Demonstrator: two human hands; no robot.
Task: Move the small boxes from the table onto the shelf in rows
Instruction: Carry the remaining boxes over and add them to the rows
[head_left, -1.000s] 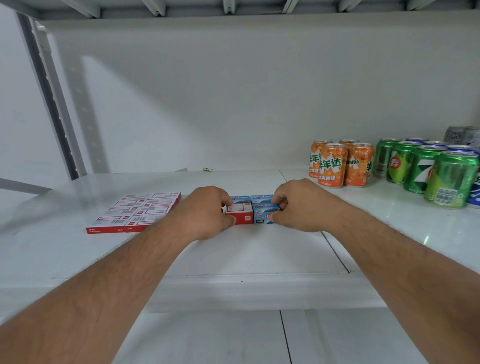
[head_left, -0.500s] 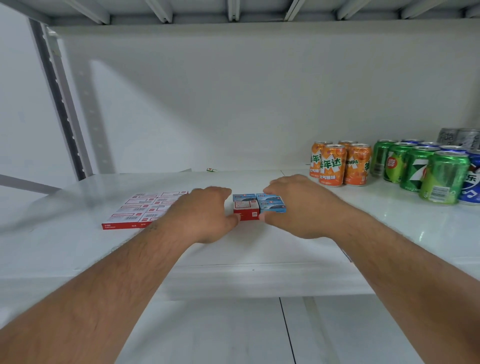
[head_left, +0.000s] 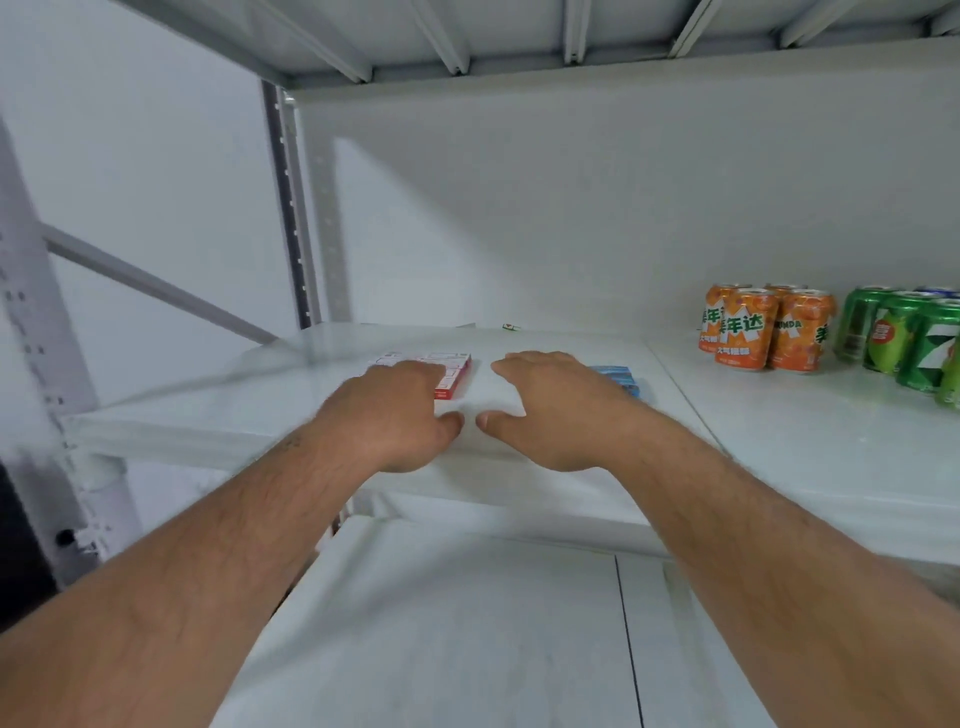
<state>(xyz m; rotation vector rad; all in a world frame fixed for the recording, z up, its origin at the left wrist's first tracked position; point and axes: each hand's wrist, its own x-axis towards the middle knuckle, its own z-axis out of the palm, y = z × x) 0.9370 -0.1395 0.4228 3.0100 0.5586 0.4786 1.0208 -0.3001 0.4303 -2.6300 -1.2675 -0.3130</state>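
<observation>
Flat red-and-white small boxes (head_left: 453, 370) lie in a block on the white shelf (head_left: 779, 441), partly hidden behind my left hand (head_left: 395, 415). That hand hovers palm down over their near edge, thumb loose, gripping nothing that I can see. Blue small boxes (head_left: 619, 376) show just past the knuckles of my right hand (head_left: 550, 410), which is spread palm down with fingers stretched forward. A bare strip of shelf separates the two hands and the two groups of boxes.
Orange soda cans (head_left: 763, 330) and green cans (head_left: 904, 343) stand at the back right of the shelf. A grey upright post (head_left: 291, 208) bounds the shelf's left side. A lower white shelf board (head_left: 467, 623) lies beneath my forearms.
Both hands have let go of the red and blue boxes they pinched together. The red boxes now lie apart from the blue ones. The view has swung left and down.
</observation>
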